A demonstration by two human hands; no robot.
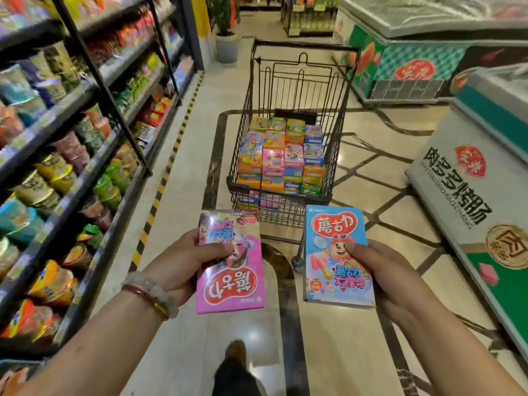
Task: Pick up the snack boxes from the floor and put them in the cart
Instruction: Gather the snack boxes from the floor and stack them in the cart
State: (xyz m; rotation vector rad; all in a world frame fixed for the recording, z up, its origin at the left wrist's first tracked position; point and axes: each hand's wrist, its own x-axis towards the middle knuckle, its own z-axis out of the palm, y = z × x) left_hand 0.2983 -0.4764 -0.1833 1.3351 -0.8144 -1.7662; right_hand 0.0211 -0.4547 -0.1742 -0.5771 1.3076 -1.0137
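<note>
Standing ahead, the cart (288, 132) holds stacked colourful snack boxes (281, 158). The left hand (183, 261) grips a pink box (231, 278); the right hand (391, 278) grips a blue box (337, 224) labelled 蘑古力.

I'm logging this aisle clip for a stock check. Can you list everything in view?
pink snack box: one, pink, held left of the blue one
blue snack box: one, blue, held before the cart
cart: one, dark wire, ahead, stacked with many coloured boxes
shelves: dark, packed with snacks, left
freezers: several, white and green, right
potted plant: one, green, far aisle
left hand: grip on pink box
right hand: grip on blue box
</note>
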